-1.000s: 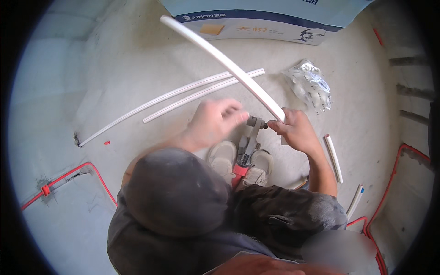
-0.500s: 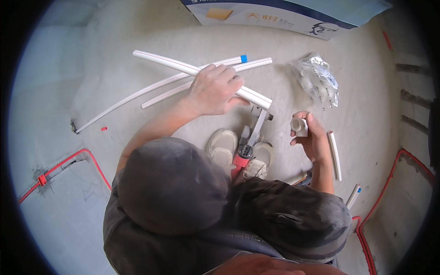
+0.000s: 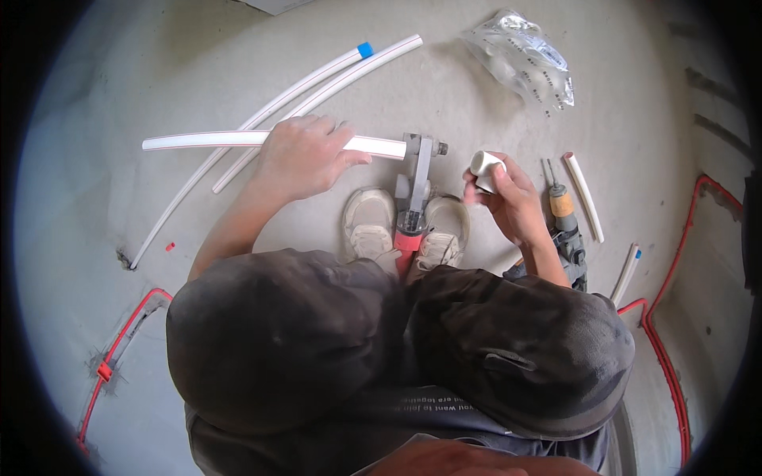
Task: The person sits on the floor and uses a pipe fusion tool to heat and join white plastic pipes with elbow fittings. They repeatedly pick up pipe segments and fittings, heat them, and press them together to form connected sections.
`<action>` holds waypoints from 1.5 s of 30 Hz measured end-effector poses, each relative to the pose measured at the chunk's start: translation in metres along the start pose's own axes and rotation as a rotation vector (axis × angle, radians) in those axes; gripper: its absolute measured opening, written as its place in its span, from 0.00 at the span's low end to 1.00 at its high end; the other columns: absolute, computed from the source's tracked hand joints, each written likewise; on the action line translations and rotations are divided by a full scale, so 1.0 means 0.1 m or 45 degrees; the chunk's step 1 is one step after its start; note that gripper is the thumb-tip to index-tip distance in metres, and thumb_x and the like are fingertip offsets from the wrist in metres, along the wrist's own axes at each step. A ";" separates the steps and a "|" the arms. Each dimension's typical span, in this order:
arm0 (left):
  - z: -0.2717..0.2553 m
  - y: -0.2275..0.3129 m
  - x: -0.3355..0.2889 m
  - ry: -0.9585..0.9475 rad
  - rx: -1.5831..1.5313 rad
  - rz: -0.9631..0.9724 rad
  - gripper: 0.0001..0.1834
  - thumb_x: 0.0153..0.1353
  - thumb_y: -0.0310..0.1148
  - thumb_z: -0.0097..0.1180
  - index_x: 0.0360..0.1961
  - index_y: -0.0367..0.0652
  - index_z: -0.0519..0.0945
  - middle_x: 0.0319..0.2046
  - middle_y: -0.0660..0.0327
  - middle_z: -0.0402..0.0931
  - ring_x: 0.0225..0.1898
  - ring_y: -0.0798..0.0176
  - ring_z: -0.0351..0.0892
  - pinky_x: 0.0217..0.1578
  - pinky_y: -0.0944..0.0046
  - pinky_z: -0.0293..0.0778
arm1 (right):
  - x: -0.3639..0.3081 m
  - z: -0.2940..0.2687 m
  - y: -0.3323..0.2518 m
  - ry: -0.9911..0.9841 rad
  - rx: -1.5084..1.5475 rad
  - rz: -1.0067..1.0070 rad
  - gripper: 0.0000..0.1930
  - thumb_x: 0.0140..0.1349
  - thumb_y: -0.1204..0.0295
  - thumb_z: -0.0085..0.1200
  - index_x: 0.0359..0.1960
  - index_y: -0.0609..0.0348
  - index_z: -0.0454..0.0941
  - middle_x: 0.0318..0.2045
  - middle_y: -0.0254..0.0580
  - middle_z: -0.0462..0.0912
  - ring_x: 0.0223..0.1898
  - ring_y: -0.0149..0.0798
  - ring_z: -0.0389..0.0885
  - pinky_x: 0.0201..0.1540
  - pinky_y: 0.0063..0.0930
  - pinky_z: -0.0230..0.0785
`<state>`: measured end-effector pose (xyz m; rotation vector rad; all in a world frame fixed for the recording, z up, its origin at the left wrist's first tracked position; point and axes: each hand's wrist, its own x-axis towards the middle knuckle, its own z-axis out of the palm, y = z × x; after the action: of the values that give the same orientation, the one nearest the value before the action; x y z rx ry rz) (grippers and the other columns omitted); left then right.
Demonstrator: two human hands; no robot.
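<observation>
My left hand [image 3: 305,159] is wrapped round a white plastic pipe [image 3: 198,140] with a thin red stripe, lying nearly level across the view. The pipe's right end meets the grey die of a pipe welding iron [image 3: 423,174], which stands between my shoes with its red body low down. How far the end sits in the die, I cannot tell. To the right of the iron, my right hand [image 3: 520,198] grips a white pipe fitting [image 3: 485,164] with its round mouth up. The fitting is apart from the iron.
Two more white pipes [image 3: 349,75], one blue-capped, lie crossed under the held one. A clear plastic bag [image 3: 528,63] rests at the far right. A drill [image 3: 563,214] and a short pipe [image 3: 586,198] lie beside my right forearm. Red conduit [image 3: 675,270] runs along the right wall.
The pipe in my left hand has swung from slanting to nearly level, and its end has come to the iron's die. My right hand has turned the fitting mouth upward. The view has shifted.
</observation>
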<state>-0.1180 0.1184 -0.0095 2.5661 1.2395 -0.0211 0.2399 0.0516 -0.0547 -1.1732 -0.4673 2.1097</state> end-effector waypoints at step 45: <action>0.48 -0.20 0.15 -0.272 -0.205 -0.071 0.18 0.66 0.48 0.64 0.35 0.42 0.79 0.30 0.56 0.76 0.33 0.49 0.81 0.34 0.50 0.75 | 0.46 -0.21 0.32 -0.058 -0.188 0.328 0.26 0.76 0.51 0.56 0.61 0.60 0.72 0.45 0.37 0.79 0.39 0.30 0.73 0.46 0.26 0.69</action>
<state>-0.1186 0.1286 -0.0621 2.3230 1.1812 -0.1936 0.2281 0.0608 -0.1127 -1.3316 -0.5244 2.3589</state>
